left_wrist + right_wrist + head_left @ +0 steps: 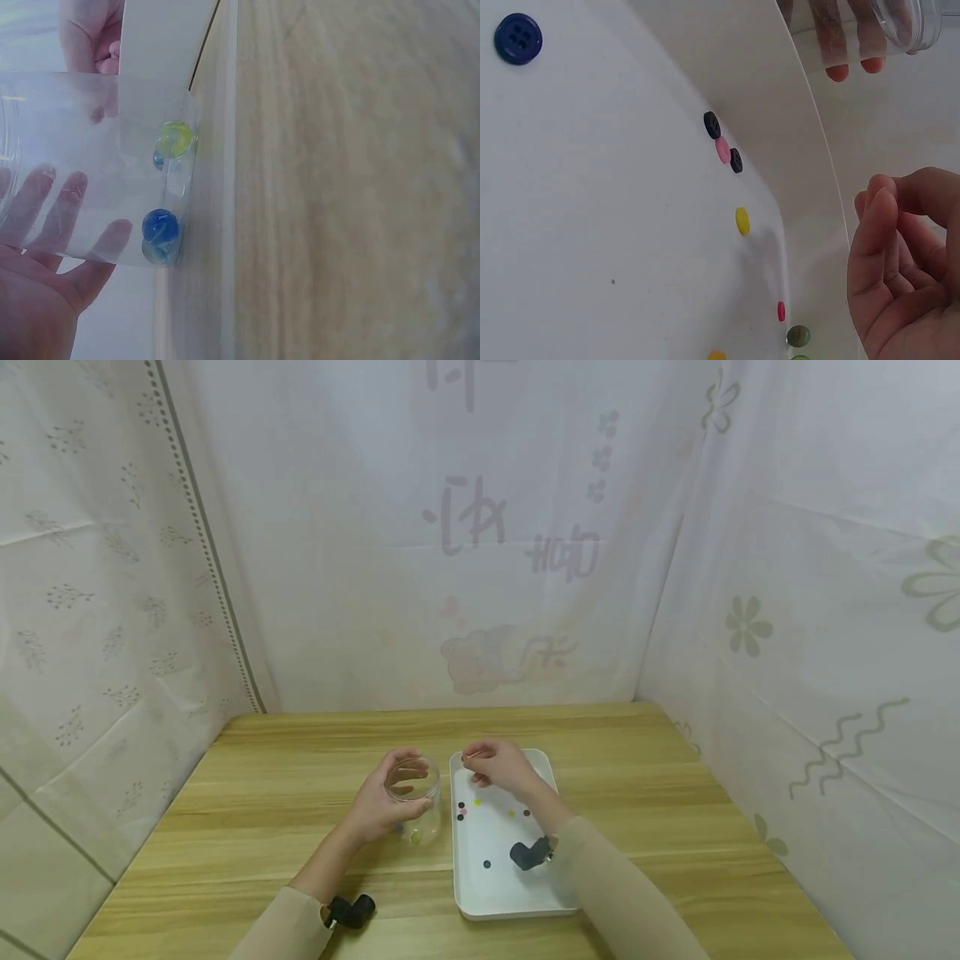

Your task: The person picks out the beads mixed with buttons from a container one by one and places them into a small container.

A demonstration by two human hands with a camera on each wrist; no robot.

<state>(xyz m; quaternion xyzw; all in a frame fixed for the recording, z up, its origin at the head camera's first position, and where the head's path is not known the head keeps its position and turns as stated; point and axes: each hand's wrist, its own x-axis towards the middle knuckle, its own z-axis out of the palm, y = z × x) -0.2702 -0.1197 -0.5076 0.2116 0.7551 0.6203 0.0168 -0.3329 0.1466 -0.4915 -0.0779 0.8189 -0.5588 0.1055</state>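
My left hand (382, 803) grips a clear plastic jar (82, 150) round its side, fingers and thumb curled about it. The jar stands upright, its open mouth facing up. Several marbles lie at its bottom, among them a yellow-green marble (175, 139) and a blue marble (160, 225). Over the far left corner of a white tray (491, 893), my right hand (501, 767) has its thumb and index fingertips together. Whatever may be between them is hidden. Below this hand, a dark green marble (798, 336) sits in the tray's corner.
Buttons are scattered in the tray: a dark blue button (518, 39), a pink button (723, 150) between two black ones, a yellow button (742, 221) and a red button (781, 311). Tray and jar stand side by side on a wooden table (300, 752). White patterned curtains (360, 568) surround it.
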